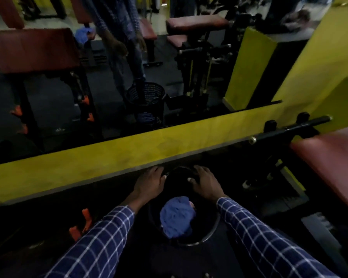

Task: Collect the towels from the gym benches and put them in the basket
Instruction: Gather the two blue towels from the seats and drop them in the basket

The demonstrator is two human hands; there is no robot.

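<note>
A black round basket (pixel 211 231) stands on the dark floor right below me, against a mirrored wall. A crumpled blue towel (pixel 176 216) lies inside it. My left hand (pixel 150 182) rests on the far left of the basket's rim, fingers curled over it. My right hand (pixel 204 180) holds the far right of the rim the same way. In the mirror another blue towel (pixel 82 36) shows on a maroon bench (pixel 30 50) at upper left.
A yellow ledge (pixel 129 151) runs under the mirror, which reflects the basket and my own figure. A maroon bench (pixel 329 157) stands at right with a black bar (pixel 289 129) by it. Orange hooks (pixel 82 223) stick out at lower left.
</note>
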